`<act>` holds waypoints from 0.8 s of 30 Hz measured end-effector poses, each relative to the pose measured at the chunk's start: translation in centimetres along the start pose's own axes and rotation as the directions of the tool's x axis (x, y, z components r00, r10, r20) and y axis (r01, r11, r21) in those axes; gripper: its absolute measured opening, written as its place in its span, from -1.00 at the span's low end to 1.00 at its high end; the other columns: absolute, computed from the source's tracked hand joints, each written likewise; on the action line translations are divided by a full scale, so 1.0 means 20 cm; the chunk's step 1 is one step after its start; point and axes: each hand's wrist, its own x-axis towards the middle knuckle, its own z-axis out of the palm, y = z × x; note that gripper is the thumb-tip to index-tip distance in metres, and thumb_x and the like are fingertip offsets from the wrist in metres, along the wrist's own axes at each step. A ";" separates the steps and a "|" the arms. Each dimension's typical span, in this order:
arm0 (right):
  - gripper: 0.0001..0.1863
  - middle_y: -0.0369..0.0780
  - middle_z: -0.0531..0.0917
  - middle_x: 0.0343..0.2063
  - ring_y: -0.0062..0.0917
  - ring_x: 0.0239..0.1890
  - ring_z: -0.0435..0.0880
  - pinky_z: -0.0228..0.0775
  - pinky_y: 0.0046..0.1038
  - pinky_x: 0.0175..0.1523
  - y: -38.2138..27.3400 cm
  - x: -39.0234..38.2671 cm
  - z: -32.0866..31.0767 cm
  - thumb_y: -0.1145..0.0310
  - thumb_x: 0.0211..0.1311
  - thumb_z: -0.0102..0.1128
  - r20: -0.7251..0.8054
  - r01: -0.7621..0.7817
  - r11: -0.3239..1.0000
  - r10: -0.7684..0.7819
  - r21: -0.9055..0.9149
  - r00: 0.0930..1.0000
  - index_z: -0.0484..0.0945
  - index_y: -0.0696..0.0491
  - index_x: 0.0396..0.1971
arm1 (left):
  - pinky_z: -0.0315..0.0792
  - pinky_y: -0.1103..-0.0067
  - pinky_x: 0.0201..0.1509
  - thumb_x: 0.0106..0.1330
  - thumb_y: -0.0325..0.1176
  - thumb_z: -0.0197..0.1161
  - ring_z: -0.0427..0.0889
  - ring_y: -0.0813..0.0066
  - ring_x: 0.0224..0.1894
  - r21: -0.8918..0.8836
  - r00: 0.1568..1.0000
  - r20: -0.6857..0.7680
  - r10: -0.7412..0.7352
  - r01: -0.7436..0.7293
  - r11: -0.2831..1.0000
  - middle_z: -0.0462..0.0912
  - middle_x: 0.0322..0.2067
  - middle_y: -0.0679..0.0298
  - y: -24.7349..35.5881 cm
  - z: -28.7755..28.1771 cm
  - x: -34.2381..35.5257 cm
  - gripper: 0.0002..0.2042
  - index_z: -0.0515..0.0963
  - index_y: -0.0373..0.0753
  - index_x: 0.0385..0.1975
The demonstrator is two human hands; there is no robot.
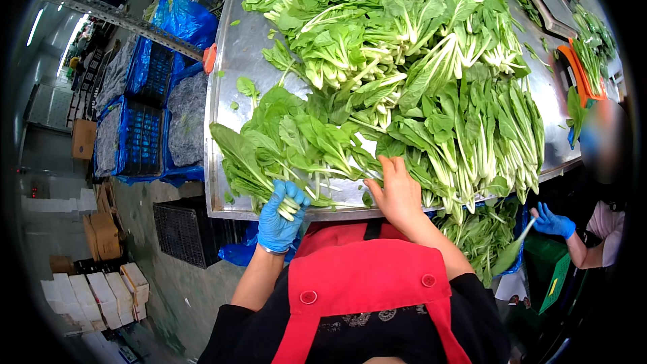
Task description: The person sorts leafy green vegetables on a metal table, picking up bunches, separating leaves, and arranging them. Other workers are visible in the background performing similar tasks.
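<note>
My left hand point(278, 219), in a blue glove, is closed round the pale stalks of a small bunch of leafy greens point(237, 152) at the table's near edge. The leaves of that bunch point away to the upper left. My bare right hand point(397, 192) reaches over the near edge with thumb and fingers apart, its fingertips at the loose greens point(323, 138). Right of it lies a row of greens point(472, 135), stalks toward me. A large heap of greens point(397, 20) covers the far part of the metal table point(232, 54).
At right, a co-worker's blue-gloved hand point(554, 221) holds a single leaf by its stalk. Greens fill a blue-lined container point(475, 239) below the table edge. A scale point(549, 7) and an orange crate point(573, 71) stand at far right. A black crate point(185, 232) is on the floor at left.
</note>
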 end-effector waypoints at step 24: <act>-0.45 -0.03 0.49 -0.16 -0.27 -0.06 0.46 0.34 -0.42 -0.03 0.48 -0.05 -0.33 0.58 -0.15 0.09 -0.266 -0.194 0.967 0.234 0.167 0.935 0.35 0.13 0.00 | 0.21 0.40 0.18 0.21 -0.42 0.03 0.27 0.28 0.16 0.469 0.994 0.033 -0.104 0.076 0.880 0.30 0.10 0.08 -0.20 0.01 0.25 -0.58 0.24 -0.41 0.07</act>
